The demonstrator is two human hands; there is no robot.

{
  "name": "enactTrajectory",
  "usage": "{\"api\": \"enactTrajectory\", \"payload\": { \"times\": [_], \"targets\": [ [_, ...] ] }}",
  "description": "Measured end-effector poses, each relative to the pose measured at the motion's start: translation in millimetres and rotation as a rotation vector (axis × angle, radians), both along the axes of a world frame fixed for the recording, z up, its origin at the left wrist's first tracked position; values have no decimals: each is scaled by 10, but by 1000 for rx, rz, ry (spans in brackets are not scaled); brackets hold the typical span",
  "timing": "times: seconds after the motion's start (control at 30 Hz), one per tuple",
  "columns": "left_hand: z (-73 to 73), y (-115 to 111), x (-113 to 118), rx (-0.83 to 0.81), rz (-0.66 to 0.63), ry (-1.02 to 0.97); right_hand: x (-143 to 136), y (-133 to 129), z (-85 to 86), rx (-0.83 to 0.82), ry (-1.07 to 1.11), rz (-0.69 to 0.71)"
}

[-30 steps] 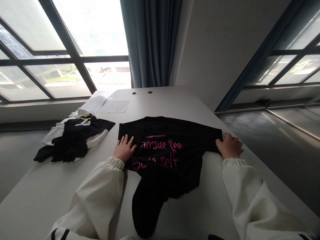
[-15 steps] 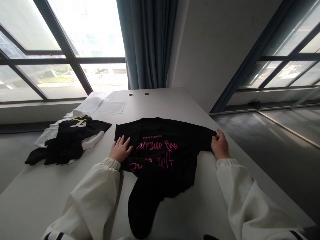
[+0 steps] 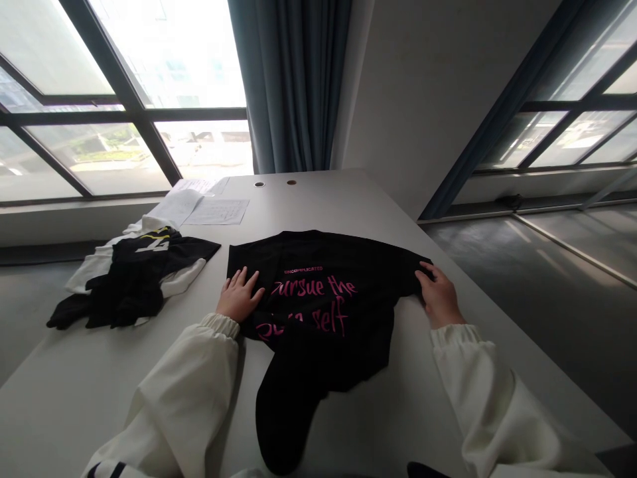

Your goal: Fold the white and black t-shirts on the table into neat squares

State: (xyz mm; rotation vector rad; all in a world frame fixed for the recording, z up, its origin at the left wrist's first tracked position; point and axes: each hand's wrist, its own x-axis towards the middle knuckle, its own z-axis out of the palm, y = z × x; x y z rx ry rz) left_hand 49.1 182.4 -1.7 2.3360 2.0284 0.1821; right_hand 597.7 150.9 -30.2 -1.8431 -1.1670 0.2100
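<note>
Both arms [image 3: 176, 385] reach forward, well apart: left hand [image 3: 239, 297] palm down, fingers [image 3: 241, 277] spread; right hand [image 3: 438, 295] curved inward.

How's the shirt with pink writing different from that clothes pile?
The shirt is mostly spread out; the clothes pile is bunched up. The shirt's cloth looks all black, while the pile mixes black and white. The shirt's writing is pink; the pile's print is yellow and white. Both lie on the white table.

The left sleeve [image 3: 179, 392] and right sleeve [image 3: 497, 405] are loose, creased, off-white cloth, each drawn in at the wrist by a gathered cuff [image 3: 220, 325]. Two dark stripes [image 3: 117, 471] mark the left sleeve farther from the wrist. The left hand [image 3: 239, 299] and right hand [image 3: 440, 300] are bare.
</note>
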Motion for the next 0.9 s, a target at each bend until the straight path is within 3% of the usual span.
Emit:
{"api": "enactTrajectory", "payload": {
  "times": [0.1,0.17,0.33,0.47,0.57,0.77,0.9],
  "targets": [
    [15,-5,9,-11,6,4,-152,-7,197,-36,-205,-54],
    [25,-9,14,-17,5,4,-354,-6,370,-25,-372,-15],
    [13,-3,2,7,2,3,-1072,11,647,-59,-609,253],
    [-11,8,-17,10,6,8,-1467,-5,603,-92,-627,541],
    [-21,10,-20,12,5,1,-1515,-16,480,-137,-553,641],
    [-6,-1,-1,-2,12,-12,-1301,193,253,-136,-492,652],
    [-8,-2,0,3,7,-11,-1254,408,269,-273,-558,583]
  ]
}}
